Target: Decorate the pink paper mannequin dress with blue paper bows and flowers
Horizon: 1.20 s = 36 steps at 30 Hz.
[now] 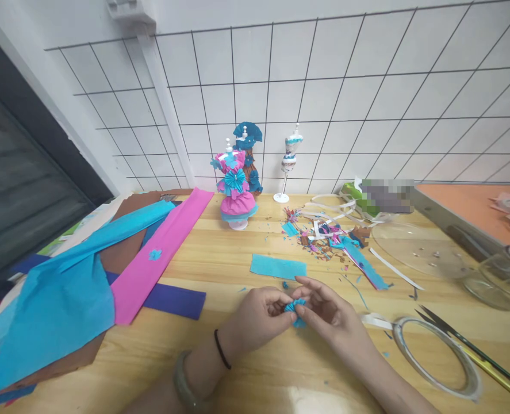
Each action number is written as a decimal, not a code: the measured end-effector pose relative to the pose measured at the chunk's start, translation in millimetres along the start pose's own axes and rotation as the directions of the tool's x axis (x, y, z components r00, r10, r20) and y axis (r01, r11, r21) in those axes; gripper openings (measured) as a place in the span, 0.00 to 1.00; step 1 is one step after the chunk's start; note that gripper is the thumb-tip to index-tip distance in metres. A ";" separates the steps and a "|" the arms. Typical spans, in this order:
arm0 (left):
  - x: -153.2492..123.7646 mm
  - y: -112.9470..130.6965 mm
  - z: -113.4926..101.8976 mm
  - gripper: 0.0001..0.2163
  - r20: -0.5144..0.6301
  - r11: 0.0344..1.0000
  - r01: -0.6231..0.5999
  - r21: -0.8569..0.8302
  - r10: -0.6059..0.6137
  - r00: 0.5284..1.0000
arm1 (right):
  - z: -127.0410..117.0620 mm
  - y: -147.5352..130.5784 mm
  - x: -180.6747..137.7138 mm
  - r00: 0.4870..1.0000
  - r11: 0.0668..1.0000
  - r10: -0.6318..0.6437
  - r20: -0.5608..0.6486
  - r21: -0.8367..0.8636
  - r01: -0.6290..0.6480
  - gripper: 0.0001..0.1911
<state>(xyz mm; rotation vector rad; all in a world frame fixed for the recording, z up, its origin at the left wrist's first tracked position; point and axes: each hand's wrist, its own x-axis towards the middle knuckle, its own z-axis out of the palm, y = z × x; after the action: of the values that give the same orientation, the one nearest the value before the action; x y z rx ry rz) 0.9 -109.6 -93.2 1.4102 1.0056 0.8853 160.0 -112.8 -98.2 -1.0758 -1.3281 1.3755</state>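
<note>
Between my fingertips is a small pleated piece of blue crepe paper [295,305], folded like a little fan. My left hand [261,313] pinches it from the left, and my right hand [330,310] pinches it from the right with the thumb in front. Part of the paper is hidden behind the fingers. Just beyond my hands a flat light-blue paper strip [278,267] lies on the wooden table [220,356]. A tiny dark-blue scrap sits between that strip and my fingers.
Small dress forms in paper dresses [237,184] stand near the tiled wall, beside a barer form [289,155]. Crepe paper sheets [65,299] cover the left. Paper scraps [323,233], a tape roll [438,356], scissors [470,345] and a clear dish [410,253] lie to the right.
</note>
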 end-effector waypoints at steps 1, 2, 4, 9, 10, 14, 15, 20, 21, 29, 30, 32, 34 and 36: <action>-0.2 -0.2 0.1 0.06 -0.001 1.000 -0.008 0.006 0.008 1.000 | -0.1 -0.4 -0.2 1.000 1.000 -0.005 -0.012 -0.020 0.005 0.21; -0.1 -0.4 -0.1 0.06 0.000 1.000 -0.002 0.002 0.002 1.000 | -0.6 -0.8 -0.3 1.000 0.999 -0.010 -0.025 -0.042 0.009 0.21; 0.8 -0.8 -1.3 0.07 0.007 0.999 0.033 -0.031 -0.033 0.999 | -2.3 -1.4 -0.3 0.999 0.997 -0.026 -0.042 -0.079 0.023 0.20; 3.3 -1.0 -4.1 0.09 0.003 0.989 0.099 -0.105 -0.100 0.995 | -5.1 -1.7 0.1 0.998 0.996 -0.040 -0.054 -0.079 0.036 0.20; 3.3 -1.0 -4.0 0.10 0.003 0.989 0.100 -0.108 -0.101 0.995 | -5.0 -1.5 0.0 0.998 0.997 -0.037 -0.049 -0.070 0.033 0.20; 1.6 -0.8 -2.2 0.08 0.004 0.997 0.051 -0.056 -0.051 0.999 | -2.9 -0.6 -0.6 1.000 0.999 -0.012 -0.001 -0.031 0.012 0.20; 1.1 -0.6 -1.6 0.07 0.002 0.999 0.033 -0.035 -0.033 0.999 | -2.5 -0.2 -0.7 1.000 1.000 -0.005 0.010 -0.028 0.005 0.20; 1.2 1.1 -1.7 0.07 0.013 0.996 0.061 -0.066 -0.060 0.998 | -3.5 1.7 0.6 1.000 1.000 0.004 -0.008 -0.014 -0.004 0.19; 1.8 1.2 -2.5 0.08 0.019 0.991 0.086 -0.101 -0.084 0.996 | -4.2 2.1 1.2 1.000 1.000 0.001 -0.019 0.002 -0.001 0.20; 7.4 -0.6 -10.0 0.14 0.000 0.954 0.163 -0.252 -0.169 0.986 | -7.1 3.7 5.8 0.998 0.986 0.052 -0.023 0.160 -0.048 0.23; 7.7 -0.4 -10.4 0.14 -0.009 0.950 0.164 -0.267 -0.173 0.985 | -6.5 3.9 5.8 0.998 0.983 0.055 -0.006 0.175 -0.053 0.24; 7.9 0.3 -10.8 0.15 -0.024 0.942 0.161 -0.295 -0.176 0.984 | -5.0 5.0 5.5 0.998 0.978 0.054 0.037 0.199 -0.060 0.24; 7.9 0.9 -10.6 0.15 -0.027 0.937 0.162 -0.309 -0.179 0.984 | -4.0 6.9 5.3 0.996 0.977 0.057 0.066 0.203 -0.069 0.25; 7.7 1.2 -10.0 0.15 -0.021 0.934 0.162 -0.317 -0.178 0.984 | -3.8 8.9 5.4 0.995 0.979 0.068 0.068 0.188 -0.080 0.25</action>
<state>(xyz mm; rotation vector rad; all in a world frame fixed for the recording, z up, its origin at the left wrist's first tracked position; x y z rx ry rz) -5.6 -98.8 -91.5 1.0214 0.9590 0.9095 162.3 -106.7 -107.2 -0.9689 -1.1827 1.5683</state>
